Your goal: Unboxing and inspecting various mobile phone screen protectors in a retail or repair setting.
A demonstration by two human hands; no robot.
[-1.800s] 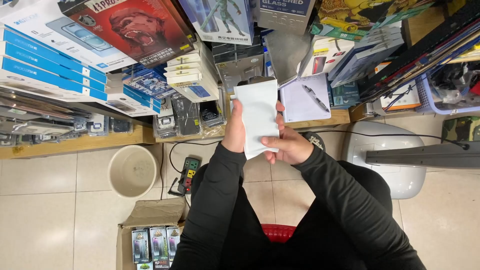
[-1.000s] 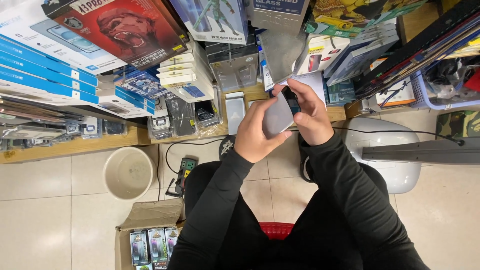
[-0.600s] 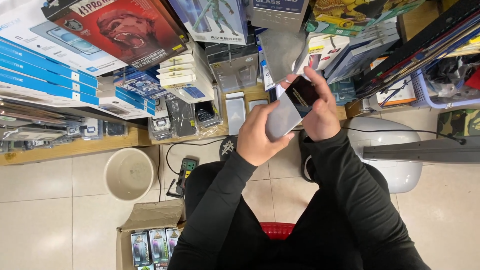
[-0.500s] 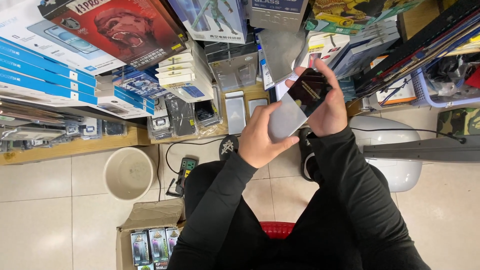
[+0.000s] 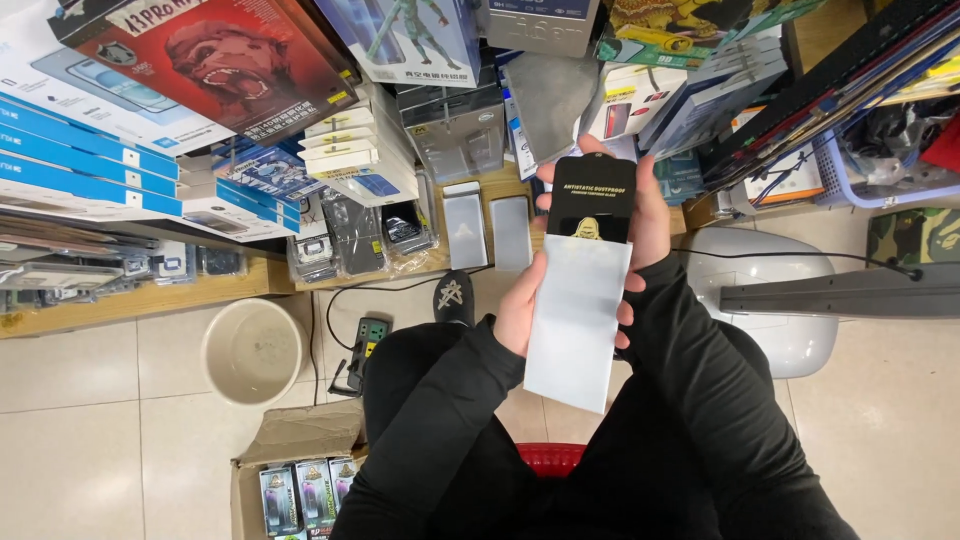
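The left hand (image 5: 522,305) grips the left edge of a white sleeve (image 5: 578,325), fingers curled behind it and thumb on the front. The right hand (image 5: 640,222) closes around a black box (image 5: 592,203) that sticks halfway out of the sleeve's top end, with fingertips showing on the sleeve's right edge. Sleeve and box are held upright in the air, over the person's lap and just in front of the wooden shelf (image 5: 140,298).

On the shelf, just beyond the box, lie two grey flat packs (image 5: 490,228) side by side. Left of them sit clear bagged items (image 5: 350,232) and a stack of white boxes (image 5: 358,160), with blue boxes (image 5: 80,165) further left. Below the shelf's edge, on the tiled floor, stand a cream bucket (image 5: 253,350) and a green-buttoned power strip (image 5: 366,340). Near the bucket, an open carton (image 5: 290,440) holds small packaged goods. Right of the hands, below the shelf, is a white rounded stool (image 5: 770,300).
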